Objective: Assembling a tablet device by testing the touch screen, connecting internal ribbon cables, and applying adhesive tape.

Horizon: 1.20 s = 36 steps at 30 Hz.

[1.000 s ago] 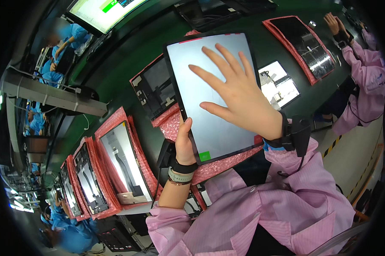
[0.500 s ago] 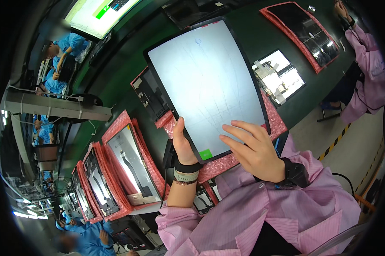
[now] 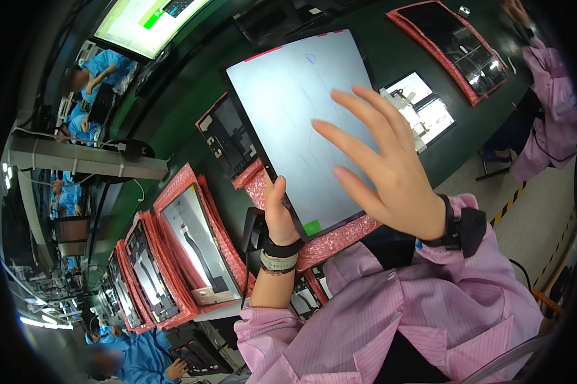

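Observation:
A tablet [image 3: 282, 109] with a lit, pale screen is tilted up in front of me. Thin drawn lines, a small blue loop near the top and a green square at the lower left show on the screen. My left hand [image 3: 279, 214] grips the tablet's lower left edge, thumb along the bezel and the other fingers hidden behind it. Over the screen's right half my right hand [image 3: 391, 163] is spread, fingers apart and holding nothing. Whether its fingertips touch the glass I cannot tell. Pink bubble wrap [image 3: 343, 240] lies beneath the tablet.
Several screen panels on pink bubble wrap [image 3: 202, 249] line the left side. An opened device [image 3: 423, 109] lies right of the tablet, a dark panel [image 3: 451, 48] on wrap beyond it. A monitor [image 3: 144, 29] stands far left. Another person's pink sleeve [image 3: 554, 109] is at the right; people in blue work at left.
My right hand has moved up from the lower part of the screen and spread its fingers. The tablet has tilted slightly in my left hand, and red strips now show along its top edge.

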Each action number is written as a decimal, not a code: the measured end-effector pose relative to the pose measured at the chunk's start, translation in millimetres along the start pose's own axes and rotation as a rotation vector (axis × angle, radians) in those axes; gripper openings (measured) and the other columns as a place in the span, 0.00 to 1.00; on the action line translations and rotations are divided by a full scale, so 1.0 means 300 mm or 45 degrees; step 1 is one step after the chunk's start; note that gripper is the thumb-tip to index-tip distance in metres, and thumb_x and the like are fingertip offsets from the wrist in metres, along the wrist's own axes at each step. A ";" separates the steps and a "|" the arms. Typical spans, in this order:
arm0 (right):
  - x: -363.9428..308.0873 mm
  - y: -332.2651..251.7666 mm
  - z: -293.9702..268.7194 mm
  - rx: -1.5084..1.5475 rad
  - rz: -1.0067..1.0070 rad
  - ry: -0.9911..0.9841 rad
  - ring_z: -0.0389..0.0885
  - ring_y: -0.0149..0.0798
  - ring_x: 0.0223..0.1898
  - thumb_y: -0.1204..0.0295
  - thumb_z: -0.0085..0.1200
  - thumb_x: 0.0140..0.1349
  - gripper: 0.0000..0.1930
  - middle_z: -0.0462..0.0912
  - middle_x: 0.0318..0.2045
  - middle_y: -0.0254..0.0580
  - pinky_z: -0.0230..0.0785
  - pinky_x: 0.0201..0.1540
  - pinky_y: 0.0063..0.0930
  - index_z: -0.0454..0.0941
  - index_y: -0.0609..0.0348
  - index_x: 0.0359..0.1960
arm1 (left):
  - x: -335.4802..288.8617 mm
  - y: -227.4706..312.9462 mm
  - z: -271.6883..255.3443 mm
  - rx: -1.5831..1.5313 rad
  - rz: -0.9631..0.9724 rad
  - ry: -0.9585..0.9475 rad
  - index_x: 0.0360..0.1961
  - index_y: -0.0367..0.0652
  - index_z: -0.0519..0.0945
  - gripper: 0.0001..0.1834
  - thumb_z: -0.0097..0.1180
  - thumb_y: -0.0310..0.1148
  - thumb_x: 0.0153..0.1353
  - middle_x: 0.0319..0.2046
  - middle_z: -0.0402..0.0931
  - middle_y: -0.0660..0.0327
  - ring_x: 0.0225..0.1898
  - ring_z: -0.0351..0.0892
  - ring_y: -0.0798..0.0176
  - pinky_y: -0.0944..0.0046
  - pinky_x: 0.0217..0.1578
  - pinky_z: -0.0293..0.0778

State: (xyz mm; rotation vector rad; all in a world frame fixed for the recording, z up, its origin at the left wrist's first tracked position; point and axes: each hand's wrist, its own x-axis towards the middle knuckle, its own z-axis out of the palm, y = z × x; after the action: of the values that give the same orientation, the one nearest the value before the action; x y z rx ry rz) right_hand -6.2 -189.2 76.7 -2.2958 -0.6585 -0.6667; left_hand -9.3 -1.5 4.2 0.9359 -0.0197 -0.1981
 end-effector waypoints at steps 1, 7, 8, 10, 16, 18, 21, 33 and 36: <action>0.023 0.004 0.002 -0.010 0.005 0.006 0.58 0.54 0.59 0.74 0.53 0.49 0.23 0.64 0.57 0.50 0.51 0.59 0.45 0.73 0.54 0.51 | 0.004 -0.007 0.005 0.001 0.000 -0.031 0.61 0.41 0.55 0.27 0.39 0.41 0.63 0.55 0.64 0.54 0.53 0.68 0.55 0.56 0.52 0.66; 0.093 0.012 0.087 -0.163 -0.025 0.036 0.54 0.55 0.60 0.68 0.54 0.51 0.25 0.61 0.58 0.50 0.47 0.58 0.56 0.68 0.52 0.54 | -0.010 -0.018 -0.008 -0.009 -0.019 -0.047 0.61 0.41 0.57 0.27 0.35 0.45 0.66 0.55 0.64 0.55 0.54 0.67 0.57 0.57 0.53 0.64; 0.087 0.012 0.089 -0.182 0.003 -0.002 0.53 0.55 0.62 0.68 0.53 0.52 0.26 0.59 0.59 0.49 0.45 0.59 0.56 0.66 0.48 0.56 | -0.010 -0.020 -0.004 -0.022 -0.051 -0.024 0.60 0.41 0.59 0.28 0.33 0.49 0.66 0.55 0.65 0.57 0.54 0.67 0.57 0.57 0.54 0.63; 0.069 0.004 0.111 -0.181 0.019 -0.050 0.51 0.54 0.63 0.68 0.53 0.53 0.28 0.58 0.61 0.48 0.44 0.60 0.57 0.64 0.45 0.59 | -0.014 -0.006 0.001 -0.089 -0.048 -0.059 0.61 0.41 0.59 0.29 0.31 0.51 0.66 0.56 0.64 0.57 0.55 0.66 0.58 0.58 0.54 0.63; -0.037 -0.041 0.139 -0.079 0.128 -0.157 0.51 0.53 0.64 0.69 0.52 0.53 0.27 0.58 0.61 0.48 0.42 0.61 0.55 0.65 0.48 0.58 | -0.007 0.013 0.010 -0.082 0.010 -0.059 0.60 0.39 0.59 0.30 0.29 0.52 0.67 0.56 0.65 0.56 0.54 0.67 0.59 0.61 0.54 0.64; -0.067 -0.048 0.132 -0.095 0.134 -0.190 0.51 0.53 0.64 0.70 0.52 0.53 0.27 0.58 0.61 0.49 0.41 0.62 0.54 0.66 0.51 0.58 | -0.004 0.010 0.003 -0.115 -0.006 -0.027 0.59 0.38 0.60 0.30 0.29 0.51 0.67 0.53 0.67 0.56 0.52 0.69 0.60 0.62 0.52 0.66; -0.113 -0.062 0.116 -0.065 0.150 -0.272 0.52 0.53 0.64 0.71 0.51 0.52 0.27 0.58 0.61 0.49 0.42 0.62 0.53 0.66 0.51 0.58 | -0.006 0.018 -0.001 -0.148 -0.029 -0.030 0.58 0.39 0.62 0.29 0.29 0.51 0.67 0.52 0.69 0.56 0.50 0.71 0.60 0.62 0.50 0.67; -0.221 -0.065 0.103 0.046 0.156 -0.335 0.55 0.53 0.62 0.74 0.51 0.50 0.27 0.60 0.59 0.49 0.47 0.61 0.50 0.67 0.52 0.56 | 0.006 0.016 -0.018 -0.183 0.025 -0.080 0.59 0.36 0.60 0.30 0.29 0.51 0.67 0.55 0.64 0.52 0.54 0.67 0.56 0.57 0.53 0.64; -0.189 -0.049 0.068 0.137 0.138 -0.249 0.56 0.53 0.61 0.74 0.50 0.50 0.27 0.61 0.59 0.50 0.47 0.61 0.47 0.67 0.55 0.56 | 0.019 0.019 -0.002 -0.595 -0.041 -0.407 0.59 0.36 0.60 0.30 0.30 0.50 0.67 0.55 0.64 0.52 0.54 0.67 0.55 0.56 0.53 0.64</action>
State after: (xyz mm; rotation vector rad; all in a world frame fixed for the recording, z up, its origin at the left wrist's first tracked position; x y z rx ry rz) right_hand -51.6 -180.8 35.4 -2.2953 -0.6373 -0.3501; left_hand -2.7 1.2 8.0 0.4322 -0.2438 -0.3637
